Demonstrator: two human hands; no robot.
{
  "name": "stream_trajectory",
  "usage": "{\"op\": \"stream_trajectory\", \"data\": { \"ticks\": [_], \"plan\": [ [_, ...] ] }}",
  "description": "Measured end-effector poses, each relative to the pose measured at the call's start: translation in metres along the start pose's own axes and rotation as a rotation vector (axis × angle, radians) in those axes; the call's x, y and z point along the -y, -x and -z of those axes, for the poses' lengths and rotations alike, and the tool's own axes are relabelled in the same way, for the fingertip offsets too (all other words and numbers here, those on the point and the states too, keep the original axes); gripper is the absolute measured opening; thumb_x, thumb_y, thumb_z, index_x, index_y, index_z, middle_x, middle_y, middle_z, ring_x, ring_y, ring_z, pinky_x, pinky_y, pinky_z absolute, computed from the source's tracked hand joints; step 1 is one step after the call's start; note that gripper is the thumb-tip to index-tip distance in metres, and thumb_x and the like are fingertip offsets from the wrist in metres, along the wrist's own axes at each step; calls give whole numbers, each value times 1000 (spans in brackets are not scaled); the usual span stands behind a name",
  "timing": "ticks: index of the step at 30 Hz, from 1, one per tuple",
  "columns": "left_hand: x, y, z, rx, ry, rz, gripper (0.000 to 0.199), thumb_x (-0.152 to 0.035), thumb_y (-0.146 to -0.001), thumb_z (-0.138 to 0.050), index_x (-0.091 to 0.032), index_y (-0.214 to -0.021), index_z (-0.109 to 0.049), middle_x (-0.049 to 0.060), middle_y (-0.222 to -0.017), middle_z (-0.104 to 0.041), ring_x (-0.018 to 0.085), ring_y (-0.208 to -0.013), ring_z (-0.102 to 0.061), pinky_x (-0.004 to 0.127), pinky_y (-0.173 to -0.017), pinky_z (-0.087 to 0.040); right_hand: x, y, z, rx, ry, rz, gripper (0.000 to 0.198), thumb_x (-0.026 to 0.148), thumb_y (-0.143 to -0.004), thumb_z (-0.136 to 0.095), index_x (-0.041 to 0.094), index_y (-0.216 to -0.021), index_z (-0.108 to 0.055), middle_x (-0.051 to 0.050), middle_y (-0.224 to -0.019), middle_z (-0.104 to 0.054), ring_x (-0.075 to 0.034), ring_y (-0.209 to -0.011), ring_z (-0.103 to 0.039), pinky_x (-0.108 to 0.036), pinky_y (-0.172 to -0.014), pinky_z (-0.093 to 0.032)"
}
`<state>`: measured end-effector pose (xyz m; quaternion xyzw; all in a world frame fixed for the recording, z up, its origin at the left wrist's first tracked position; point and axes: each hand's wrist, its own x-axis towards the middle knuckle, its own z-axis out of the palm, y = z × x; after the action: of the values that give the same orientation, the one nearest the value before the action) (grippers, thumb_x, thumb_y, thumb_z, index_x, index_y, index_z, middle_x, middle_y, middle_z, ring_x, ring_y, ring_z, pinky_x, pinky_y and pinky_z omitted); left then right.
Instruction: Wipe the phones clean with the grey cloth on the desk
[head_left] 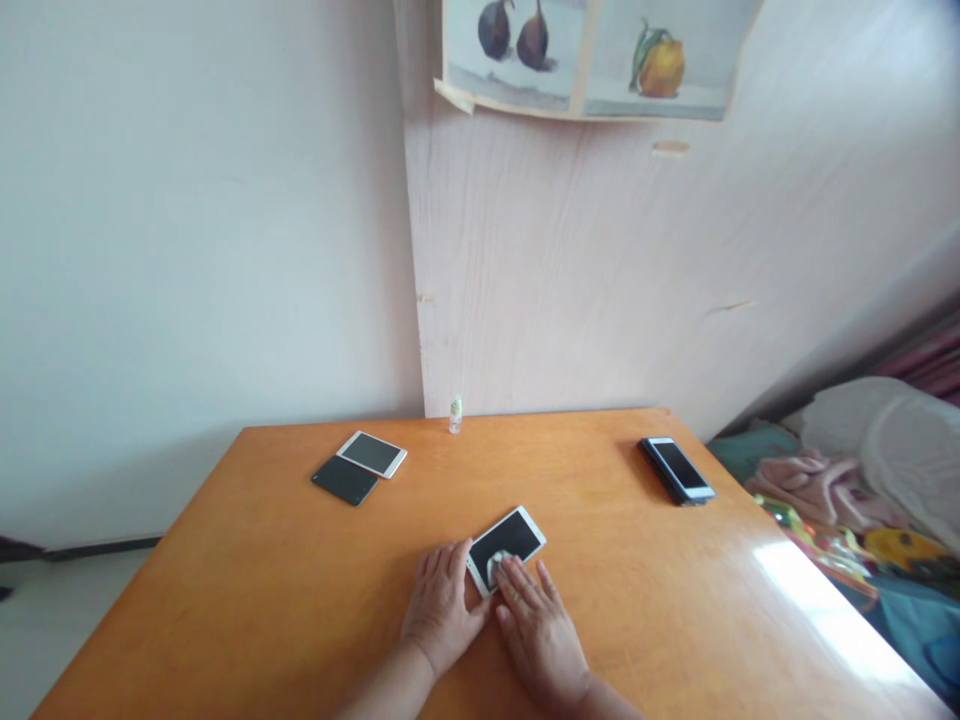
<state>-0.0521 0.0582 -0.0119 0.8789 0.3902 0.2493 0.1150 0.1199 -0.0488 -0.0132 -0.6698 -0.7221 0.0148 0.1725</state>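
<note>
While my half-open left hand (444, 602) braces white phone (523, 528), right hand (537, 622), fingers outstretched, presses wipe (494, 564) against it; I judge wiping unfinished, can't tell whether right-side phone (681, 468) is done.

From where I stand, I can't read a single word, number or brand anywhere. The small clear bottle with a pale green top (455, 417), over at the back, has whitish and greenish patches, far too small to make out as print. Nearer me, the white-framed rectangular phone with a black screen (516, 535) carries tiny marks on its left-hand border; whether they are lettering, I can't tell. The flat black rectangular device (345, 481) off to the left has a speck near one corner, likewise too small to read.
</note>
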Motion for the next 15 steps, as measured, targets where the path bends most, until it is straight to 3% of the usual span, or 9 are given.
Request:
{"op": "stream_trajectory", "data": {
  "ticks": [4, 6, 9, 11, 13, 15],
  "plan": [
    [-1, -1, 1, -2, 1, -7, 67, -32, -73, -69, -17, -134, -45, 13, -121, -61, 31, -112, -57, 50, -99, -44, -21, -11, 3, -77, 65, -287, 46, 32, -102, -39, 15, -144, -49, -14, -150, -45, -29, -140, -40, -57, -116, -32],
    [0, 0, 0, 10, 1, -9, 67, -33, -74, -69, -17, -135, -44, 13, -122, -61, 31, -112, -57, 50, -100, -44, -12, -10, -2, -81, 47, -244, 47, 32, -101, -41, 15, -144, -49, -13, -151, -43, -29, -142, -38, -53, -116, -34],
    [3, 1, -2, 27, -4, -7, 67, -34, -76, -69, -17, -136, -42, 13, -122, -61, 31, -112, -56, 50, -99, -44, 10, -1, -8, -23, -7, -5, 51, 33, -100, -46, 17, -148, -44, -9, -154, -40, -25, -143, -36, -44, -117, -37],
    [3, 2, -2, 26, -3, -2, 67, -34, -76, -69, -17, -136, -42, 12, -122, -61, 31, -113, -56, 50, -99, -44, 12, -1, -6, 15, -21, 67, 49, 33, -101, -44, 19, -148, -44, -7, -153, -42, -23, -142, -38, -44, -117, -37],
    [1, 1, -1, 17, 4, 1, 68, -33, -75, -69, -17, -136, -42, 13, -122, -61, 31, -113, -56, 50, -100, -44, 0, -8, 1, 7, -12, -11, 46, 32, -102, -41, 20, -145, -47, -7, -151, -45, -24, -141, -40, -48, -117, -34],
    [-1, 0, 0, 11, 12, 3, 68, -31, -74, -69, -17, -135, -42, 13, -121, -61, 31, -112, -56, 50, -100, -44, -14, -19, 8, -46, 13, -181, 44, 31, -102, -38, 18, -142, -52, -10, -148, -48, -26, -139, -42, -53, -117, -33]
  ]
}}
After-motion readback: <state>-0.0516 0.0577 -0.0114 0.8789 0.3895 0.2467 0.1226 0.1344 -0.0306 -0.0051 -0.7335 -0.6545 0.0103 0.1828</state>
